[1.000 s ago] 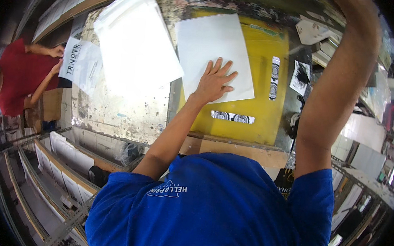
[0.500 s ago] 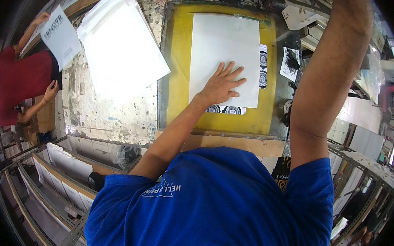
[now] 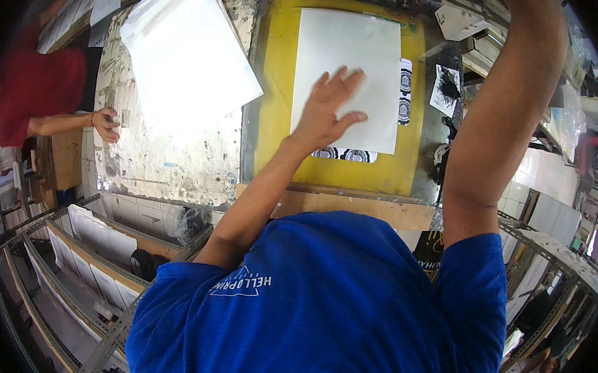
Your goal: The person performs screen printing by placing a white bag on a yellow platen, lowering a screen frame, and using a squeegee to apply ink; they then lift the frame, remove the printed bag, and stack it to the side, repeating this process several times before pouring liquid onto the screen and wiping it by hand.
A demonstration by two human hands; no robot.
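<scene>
A blank white sheet of paper lies on a yellow panel set in a grey, stained border. My left hand is over the sheet's left middle, palm down, fingers stretched, thumb out to the right. It looks slightly smeared by motion, and I cannot tell whether it touches the paper. Strips printed with round black emblems stick out from under the sheet at its right and lower edges. My right forearm reaches up along the right side; its hand is past the upper edge of the picture.
A stack of white sheets lies at the left on a paint-spotted table. A co-worker's hand is at its left edge. An ink-smeared paper is right of the panel. Metal racks stand at lower left.
My left hand has shifted up and left over the sheet, its fingers drawn closer together. The co-worker's printed sheet has left their raised hand, and one hand now reaches to the table.
</scene>
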